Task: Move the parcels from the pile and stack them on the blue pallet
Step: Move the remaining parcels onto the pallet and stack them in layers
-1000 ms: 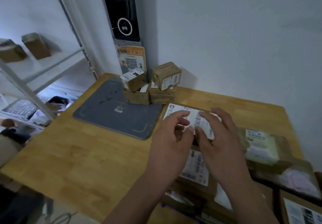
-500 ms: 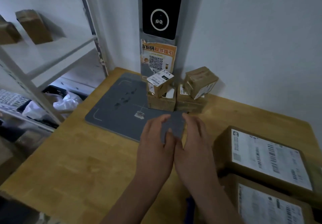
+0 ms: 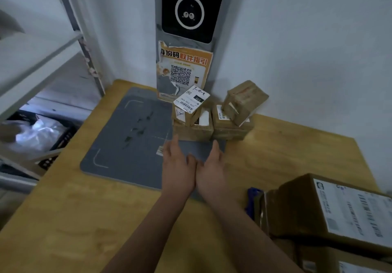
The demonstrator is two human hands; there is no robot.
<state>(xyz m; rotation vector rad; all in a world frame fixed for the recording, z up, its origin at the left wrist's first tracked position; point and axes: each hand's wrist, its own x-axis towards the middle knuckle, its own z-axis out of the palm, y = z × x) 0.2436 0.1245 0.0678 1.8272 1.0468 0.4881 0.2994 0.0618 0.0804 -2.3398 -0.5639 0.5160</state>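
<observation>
Several small brown parcels are piled against the wall at the back of the wooden table [image 3: 89,219]. One with a white label [image 3: 189,106] lies tilted on a lower box [image 3: 193,131]. Another tilted one [image 3: 244,101] rests on a second lower box [image 3: 230,130]. My left hand [image 3: 178,166] and my right hand [image 3: 212,168] reach side by side over the grey mat [image 3: 127,141], fingers straight, holding nothing, just short of the pile. Larger labelled parcels [image 3: 331,211] lie at the bottom right, with a bit of blue [image 3: 253,196] showing beside them.
A grey post with a black scanner screen [image 3: 188,14] and an orange QR notice [image 3: 184,71] rises behind the pile. At the left stands a metal shelf frame [image 3: 42,60], with a black crate holding a white bag [image 3: 36,132] under it.
Both hands left the large labelled parcel at the right and moved forward together to the small pile. The view swung left and closer to the post.
</observation>
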